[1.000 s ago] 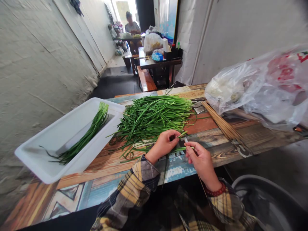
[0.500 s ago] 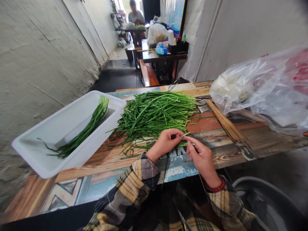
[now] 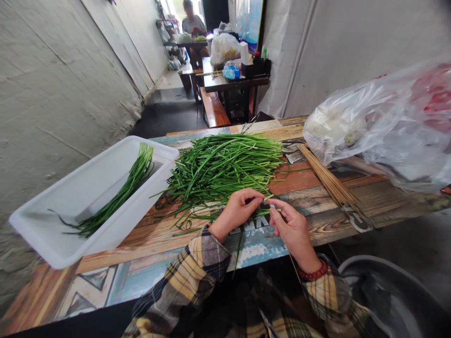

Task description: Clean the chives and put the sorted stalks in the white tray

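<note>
My left hand (image 3: 237, 209) is closed in a pinch on a few green chive stalks at the near edge of the big chive pile (image 3: 225, 165). My right hand (image 3: 291, 228) is closed on a thin bamboo skewer that runs down past my wrist, its tip at the chives between my fingers. Both hands meet over the painted wooden table (image 3: 303, 180). A white plastic tray (image 3: 81, 197) at the left holds a small bunch of chives (image 3: 120, 197).
A bundle of bamboo skewers (image 3: 327, 180) lies to the right of the pile, beside clear plastic bags (image 3: 384, 126). A dark metal basin (image 3: 394, 291) sits low at the right. Another table (image 3: 232, 82) with bags and a seated person are farther back.
My hands stay together at the pile's near edge, with only small finger shifts; the camera view moved slightly.
</note>
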Tool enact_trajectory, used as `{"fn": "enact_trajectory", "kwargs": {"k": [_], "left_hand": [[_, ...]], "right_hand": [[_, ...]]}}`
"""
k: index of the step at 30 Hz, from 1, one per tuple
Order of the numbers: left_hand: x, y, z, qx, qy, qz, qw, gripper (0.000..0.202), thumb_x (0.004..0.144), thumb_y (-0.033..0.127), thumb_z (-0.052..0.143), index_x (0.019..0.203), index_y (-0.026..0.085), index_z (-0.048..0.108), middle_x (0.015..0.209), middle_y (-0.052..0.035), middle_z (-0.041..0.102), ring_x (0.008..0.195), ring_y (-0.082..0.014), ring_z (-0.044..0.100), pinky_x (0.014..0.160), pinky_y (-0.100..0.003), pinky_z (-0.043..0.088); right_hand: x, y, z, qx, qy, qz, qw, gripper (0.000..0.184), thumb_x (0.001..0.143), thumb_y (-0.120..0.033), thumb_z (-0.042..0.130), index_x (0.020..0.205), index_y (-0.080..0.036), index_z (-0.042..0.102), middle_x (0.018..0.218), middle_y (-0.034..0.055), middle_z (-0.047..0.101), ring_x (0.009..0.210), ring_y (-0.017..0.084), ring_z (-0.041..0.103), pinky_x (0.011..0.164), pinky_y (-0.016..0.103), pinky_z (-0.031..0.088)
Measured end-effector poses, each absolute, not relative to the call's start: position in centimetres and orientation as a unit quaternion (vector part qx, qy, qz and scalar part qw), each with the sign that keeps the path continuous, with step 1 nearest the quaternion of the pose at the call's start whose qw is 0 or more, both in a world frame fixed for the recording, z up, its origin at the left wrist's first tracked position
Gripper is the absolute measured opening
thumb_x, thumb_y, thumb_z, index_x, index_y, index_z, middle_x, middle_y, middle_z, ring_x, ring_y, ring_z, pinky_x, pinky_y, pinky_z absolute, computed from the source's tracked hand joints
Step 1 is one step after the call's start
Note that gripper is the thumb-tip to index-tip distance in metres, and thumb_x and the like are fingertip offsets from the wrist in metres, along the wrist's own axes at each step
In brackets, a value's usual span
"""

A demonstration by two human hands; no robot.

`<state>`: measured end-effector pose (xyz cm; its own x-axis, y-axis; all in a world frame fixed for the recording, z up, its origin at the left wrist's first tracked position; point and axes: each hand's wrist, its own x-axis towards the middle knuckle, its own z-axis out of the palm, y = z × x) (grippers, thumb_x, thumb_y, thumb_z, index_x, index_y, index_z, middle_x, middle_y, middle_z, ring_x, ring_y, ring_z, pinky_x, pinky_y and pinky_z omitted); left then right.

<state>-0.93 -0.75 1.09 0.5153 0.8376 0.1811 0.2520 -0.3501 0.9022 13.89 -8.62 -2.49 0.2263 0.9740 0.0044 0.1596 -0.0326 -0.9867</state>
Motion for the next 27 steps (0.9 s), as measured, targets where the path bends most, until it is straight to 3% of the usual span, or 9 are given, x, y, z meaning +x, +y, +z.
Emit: {"fn": "enact_trajectory", "kwargs": {"k": [9,27], "left_hand": [[-0.95,-0.63,0.66,0.752,0.385,0.350,0.405,0.009,0.078,0.017,0.060,0.074,0.013,0.068,0.072,-0.0032,0.065,0.069,-0.0120,0.058,0.066,-0.022,0.044],[-1.00,-0.78,1.12,0.760,0.370,0.363,0.393,0.013,0.079,0.013,0.059,0.079,0.013,0.071,0.070,-0.0031,0.062,0.067,-0.0116,0.055,0.063,-0.022,0.041]], "right_hand": [[13.81,-8.64,-2.46,-0.591,-0.472,0.410,0.509,0.035,0.084,-0.042,0.057,0.110,-0.020,0.067,0.056,-0.0026,0.058,0.038,0.009,0.048,0.038,0.021,0.038],[13.64,-8.67,-2.18,-0.596,-0.472,0.408,0.505,0.036,0.084,-0.040,0.057,0.112,-0.019,0.068,0.056,-0.0033,0.056,0.037,0.008,0.046,0.038,0.020,0.037]]}}
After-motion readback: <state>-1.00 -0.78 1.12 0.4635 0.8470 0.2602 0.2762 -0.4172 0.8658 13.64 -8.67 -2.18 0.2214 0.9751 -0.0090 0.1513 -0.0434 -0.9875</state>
